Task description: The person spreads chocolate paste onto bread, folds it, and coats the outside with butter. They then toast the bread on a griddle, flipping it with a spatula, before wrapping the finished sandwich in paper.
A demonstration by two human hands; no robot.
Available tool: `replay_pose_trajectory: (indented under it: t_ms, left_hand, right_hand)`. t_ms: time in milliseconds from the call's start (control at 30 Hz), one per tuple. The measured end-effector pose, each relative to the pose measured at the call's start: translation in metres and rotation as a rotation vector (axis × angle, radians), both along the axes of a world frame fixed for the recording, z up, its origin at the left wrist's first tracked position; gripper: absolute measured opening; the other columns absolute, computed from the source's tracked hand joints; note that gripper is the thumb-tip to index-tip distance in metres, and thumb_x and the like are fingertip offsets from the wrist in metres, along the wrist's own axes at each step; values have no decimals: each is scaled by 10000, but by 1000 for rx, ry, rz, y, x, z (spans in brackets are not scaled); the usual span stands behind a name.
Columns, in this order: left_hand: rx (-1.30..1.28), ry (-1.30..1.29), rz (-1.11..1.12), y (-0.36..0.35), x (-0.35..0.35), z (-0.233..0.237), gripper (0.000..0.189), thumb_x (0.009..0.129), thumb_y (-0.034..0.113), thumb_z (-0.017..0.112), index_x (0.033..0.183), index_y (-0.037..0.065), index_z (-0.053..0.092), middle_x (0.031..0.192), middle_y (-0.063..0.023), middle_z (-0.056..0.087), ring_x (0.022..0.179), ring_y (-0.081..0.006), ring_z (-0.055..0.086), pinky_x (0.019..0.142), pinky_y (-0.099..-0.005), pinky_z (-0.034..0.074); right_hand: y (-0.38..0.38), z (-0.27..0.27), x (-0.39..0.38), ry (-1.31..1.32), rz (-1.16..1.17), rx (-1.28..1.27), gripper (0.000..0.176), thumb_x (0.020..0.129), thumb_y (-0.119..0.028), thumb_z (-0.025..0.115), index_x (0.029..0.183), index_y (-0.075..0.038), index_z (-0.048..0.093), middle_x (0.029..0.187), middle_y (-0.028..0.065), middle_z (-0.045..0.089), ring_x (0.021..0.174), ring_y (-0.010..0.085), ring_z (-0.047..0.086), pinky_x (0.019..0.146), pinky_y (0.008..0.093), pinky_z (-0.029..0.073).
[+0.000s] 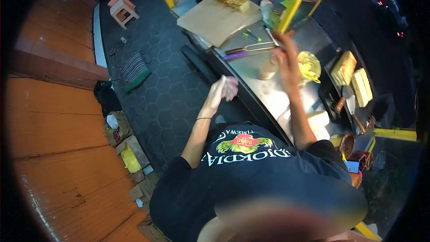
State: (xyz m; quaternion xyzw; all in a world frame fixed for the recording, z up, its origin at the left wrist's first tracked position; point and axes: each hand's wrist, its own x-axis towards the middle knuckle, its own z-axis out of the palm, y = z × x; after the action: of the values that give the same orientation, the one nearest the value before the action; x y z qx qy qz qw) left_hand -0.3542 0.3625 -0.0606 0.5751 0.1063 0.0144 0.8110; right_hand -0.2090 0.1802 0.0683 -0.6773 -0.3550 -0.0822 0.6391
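My left hand (223, 90) hangs in front of the counter edge, blurred, with loosely bent fingers apart and nothing visible in them. Over the metal counter, my right hand (288, 58) reaches forward with its fingers stretched out, smeared by motion. Close beside its palm stands a pale, beige-looking bottle (268, 68), which the hand partly overlaps. Just right of the wrist is a clear tub (309, 68) with yellow contents. Beyond the fingers lie a two-pronged fork (256, 48) and a purple-handled tool (236, 56).
A cutting board (204, 20) bears a slab of layered toast (232, 1). Toasted bread (345, 67) and paler bread (362, 87) sit on a dark griddle at right, beside wooden-handled spatulas (358, 123). A yellow post (295, 2) rises from the counter. A stool (123, 11) stands behind left.
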Motion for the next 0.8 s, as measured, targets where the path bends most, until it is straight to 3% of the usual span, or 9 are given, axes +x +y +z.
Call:
replay_pose_trajectory:
  t_ms: [33,100,167,233,333,500,533,600,800]
  left_hand:
    - [-202,-68,230,8,8,19,573,1034,484,314,1283,7,511,1079,-144,658,884,-177,628,755,-295,483]
    - [-500,-238,540,50,33,26,558,1022,481,352,1351,44,463,1245,-145,587,1070,-186,583,903,-351,474]
    - [-448,-191,792,117,46,30,376,1014,359,437,1169,46,577,923,-65,643,797,-127,615,666,-273,492]
    - [-174,-204,826,183,44,-10,322,1016,320,463,994,33,609,638,22,487,528,-60,446,470,-221,342]
    - [-14,-59,643,234,73,-10,365,1031,306,450,904,0,605,535,55,338,428,-41,270,407,-232,223]
    - [579,-88,583,335,193,-79,291,969,242,532,1043,-21,632,801,-76,635,682,-176,584,643,-309,478]
    - [572,-69,579,349,207,-91,291,969,242,532,1043,-21,632,801,-76,635,682,-176,584,643,-309,478]
    - [1198,90,617,382,237,-97,324,890,261,632,1074,-5,638,968,-153,647,886,-283,620,785,-415,500]
    - [1505,150,444,398,241,-91,286,829,303,695,1005,78,702,1014,-151,635,970,-356,590,836,-475,468]
  right_hand:
    - [50,-24,-21,-67,-50,-106,523,933,-301,579,1359,-14,481,1354,198,512,1297,336,454,1089,434,338]
    - [129,-81,-63,-155,369,-336,592,926,-386,575,1360,1,463,1398,230,456,1338,388,388,1136,455,264]
    - [160,-110,-114,-141,342,-250,475,957,-332,551,1278,19,525,1383,213,481,1297,357,449,1051,418,374]
    - [160,-116,-74,62,680,-444,340,968,-257,557,1123,40,617,1236,215,594,1114,328,597,937,394,467]
    - [149,-119,-39,172,465,-466,142,891,-110,620,928,24,648,905,179,662,840,317,662,737,387,509]
    - [152,-151,16,482,176,-501,179,897,-73,591,1035,5,674,912,181,696,823,316,681,754,368,517]
    - [155,-149,18,500,178,-512,179,897,-73,591,1035,5,674,912,181,696,823,316,681,754,368,517]
    - [174,-144,31,403,172,-583,207,904,-116,590,1052,0,677,954,188,698,848,326,682,770,380,521]
    - [211,-143,56,352,282,-726,261,911,-188,585,1070,-2,676,993,207,688,872,356,674,792,413,522]
